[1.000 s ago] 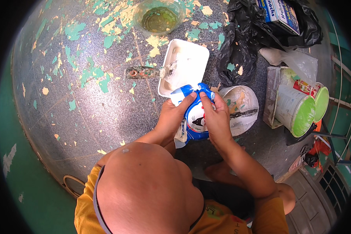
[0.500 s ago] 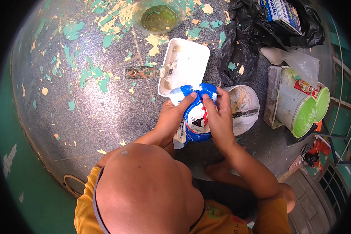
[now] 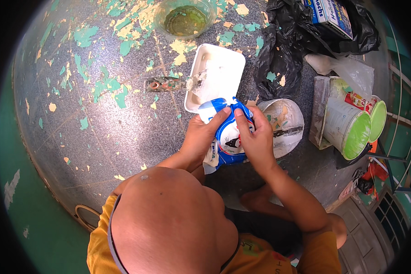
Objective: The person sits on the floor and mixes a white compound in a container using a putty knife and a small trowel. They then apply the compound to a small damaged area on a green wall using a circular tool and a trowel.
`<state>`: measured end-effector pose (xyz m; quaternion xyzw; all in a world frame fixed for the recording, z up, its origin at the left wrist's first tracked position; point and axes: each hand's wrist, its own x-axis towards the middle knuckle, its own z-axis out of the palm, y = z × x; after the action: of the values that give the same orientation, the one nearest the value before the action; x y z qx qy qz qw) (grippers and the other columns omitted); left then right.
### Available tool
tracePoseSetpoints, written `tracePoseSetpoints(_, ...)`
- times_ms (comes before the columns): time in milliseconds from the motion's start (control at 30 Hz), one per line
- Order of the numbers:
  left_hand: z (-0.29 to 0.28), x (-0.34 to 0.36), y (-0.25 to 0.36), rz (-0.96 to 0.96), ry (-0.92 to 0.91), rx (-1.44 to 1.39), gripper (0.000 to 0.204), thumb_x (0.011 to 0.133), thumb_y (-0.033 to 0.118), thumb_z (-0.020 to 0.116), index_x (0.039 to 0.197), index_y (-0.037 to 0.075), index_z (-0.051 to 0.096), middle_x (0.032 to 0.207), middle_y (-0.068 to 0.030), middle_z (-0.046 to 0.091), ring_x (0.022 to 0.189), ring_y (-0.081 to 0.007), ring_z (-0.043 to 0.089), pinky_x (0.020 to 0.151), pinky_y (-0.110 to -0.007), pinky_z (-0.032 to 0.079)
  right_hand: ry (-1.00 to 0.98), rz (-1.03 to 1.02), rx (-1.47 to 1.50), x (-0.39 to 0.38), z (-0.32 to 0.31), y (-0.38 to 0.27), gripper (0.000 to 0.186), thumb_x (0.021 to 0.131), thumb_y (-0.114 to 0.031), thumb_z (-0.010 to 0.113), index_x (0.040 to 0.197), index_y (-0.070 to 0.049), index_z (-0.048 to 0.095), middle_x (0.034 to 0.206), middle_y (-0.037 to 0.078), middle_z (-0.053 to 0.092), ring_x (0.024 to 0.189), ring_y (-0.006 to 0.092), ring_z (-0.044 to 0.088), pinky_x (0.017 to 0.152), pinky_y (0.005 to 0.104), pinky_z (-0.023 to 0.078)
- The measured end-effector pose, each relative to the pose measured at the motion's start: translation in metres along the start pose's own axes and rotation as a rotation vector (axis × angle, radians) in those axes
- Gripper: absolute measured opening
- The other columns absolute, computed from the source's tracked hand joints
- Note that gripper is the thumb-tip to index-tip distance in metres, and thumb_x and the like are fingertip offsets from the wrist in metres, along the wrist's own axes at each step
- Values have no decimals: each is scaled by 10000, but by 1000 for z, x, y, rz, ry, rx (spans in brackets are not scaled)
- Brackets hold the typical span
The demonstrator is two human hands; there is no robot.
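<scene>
Both my hands grip a blue-and-white plastic bag [image 3: 225, 135] with a cat's head printed on its front. Its top is bunched into a narrow twist. My left hand [image 3: 200, 137] pinches the left side of that neck with thumb and fingers. On the other side, my right hand [image 3: 260, 136] does the same, its thumb lying along the plastic. Just beyond the bag lies a white tray [image 3: 228, 66]. A scraper [image 3: 166, 84] rests across its left rim, its worn handle over the floor and its blade inside.
A whitish, smeared bucket [image 3: 291, 116] stands right of my right hand. Farther right are a black plastic bag [image 3: 278, 59], a blue box [image 3: 328, 18] and green-lined buckets [image 3: 357, 134]. A bowl of cloudy liquid [image 3: 185, 20] sits at the far side. Paint flakes [image 3: 107, 89] litter the floor.
My right hand's fingers have shifted slightly at the bag's neck, and less blue plastic shows beside them. The tray and scraper have stayed put.
</scene>
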<state>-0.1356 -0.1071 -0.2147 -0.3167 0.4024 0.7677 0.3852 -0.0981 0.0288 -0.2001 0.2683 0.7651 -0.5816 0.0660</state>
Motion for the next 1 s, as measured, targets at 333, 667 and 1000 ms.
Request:
tracePoseSetpoints(333, -1, 0, 2, -48, 1, -156, 263, 997, 311, 597, 1025, 64, 684, 905, -38, 719, 771, -108, 684, 693, -266, 554, -43, 47, -120, -4, 3, -11, 272, 953, -276, 674, 986, -7, 652, 762, 123, 698, 690, 206, 697, 622, 345, 522)
tracePoseSetpoints(667, -14, 6, -7, -49, 10, 27, 376, 1036, 389, 499, 1153, 56, 629, 1020, -51, 704, 808, -120, 677, 758, -286, 557, -25, 52, -116, -1, 9, -9, 268, 958, -263, 668, 928, 3, 644, 740, 116, 690, 657, 165, 664, 601, 332, 500)
tracePoseSetpoints(1000, -5, 6, -8, 9, -64, -128, 281, 1043, 282, 532, 1210, 61, 581, 1028, -52, 691, 864, -97, 664, 752, -274, 550, -31, 83, -16, 4, 9, -1, 267, 966, -256, 662, 916, 6, 643, 735, 85, 674, 652, 108, 609, 604, 300, 483)
